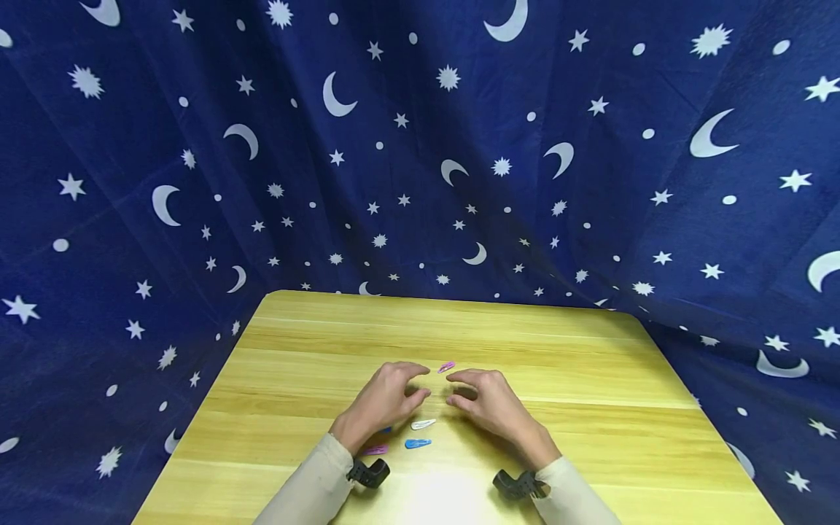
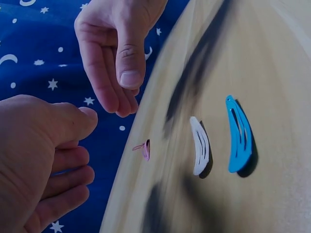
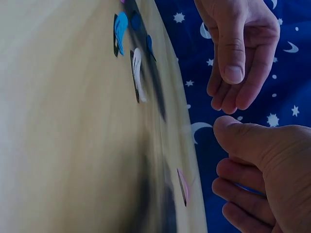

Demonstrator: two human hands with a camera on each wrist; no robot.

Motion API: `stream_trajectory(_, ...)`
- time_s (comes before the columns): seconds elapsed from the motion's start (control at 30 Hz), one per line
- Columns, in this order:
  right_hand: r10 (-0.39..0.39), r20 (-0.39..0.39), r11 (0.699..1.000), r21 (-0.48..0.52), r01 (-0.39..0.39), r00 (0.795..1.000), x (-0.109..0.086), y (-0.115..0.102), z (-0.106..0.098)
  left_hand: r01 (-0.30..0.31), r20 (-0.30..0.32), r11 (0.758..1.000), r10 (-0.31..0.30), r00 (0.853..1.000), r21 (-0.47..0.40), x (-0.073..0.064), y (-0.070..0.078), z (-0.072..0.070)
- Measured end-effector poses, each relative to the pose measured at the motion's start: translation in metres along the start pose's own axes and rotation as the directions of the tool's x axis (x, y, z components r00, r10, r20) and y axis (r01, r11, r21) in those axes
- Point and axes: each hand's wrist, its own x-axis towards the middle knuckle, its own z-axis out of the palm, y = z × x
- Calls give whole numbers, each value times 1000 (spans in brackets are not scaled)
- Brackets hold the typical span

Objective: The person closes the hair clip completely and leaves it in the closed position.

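Both of my hands hover above the wooden table, facing each other with a gap between them. Loosely bent fingers on my left hand (image 1: 391,397) hold nothing; the same goes for my right hand (image 1: 488,401). Just beyond the fingertips lies a pink snap hair clip (image 1: 446,367). Closer to me are a white hair clip (image 1: 423,424) and a light blue hair clip (image 1: 417,443). Beside the left wrist sits a purple-pink hair clip (image 1: 376,450). A darker blue clip (image 1: 387,429) is mostly hidden by the left hand in the head view.
The light wooden table (image 1: 295,364) has its far edge against a dark blue curtain (image 1: 407,182) with white moons and stars. Each wrist wears a black camera mount, one on the left (image 1: 369,472) and one on the right (image 1: 517,485).
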Motion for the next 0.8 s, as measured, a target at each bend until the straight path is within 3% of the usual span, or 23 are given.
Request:
stream_trajectory(0.5,20,-23,1000,-13,-20,1000,13,13,-9,-10,-86,1000,11,996,20,16,0,4)
stream_trajectory(0.8,36,-24,999,-39,-37,999,19,20,-9,0,-87,1000,0,996,7,24,-3,11)
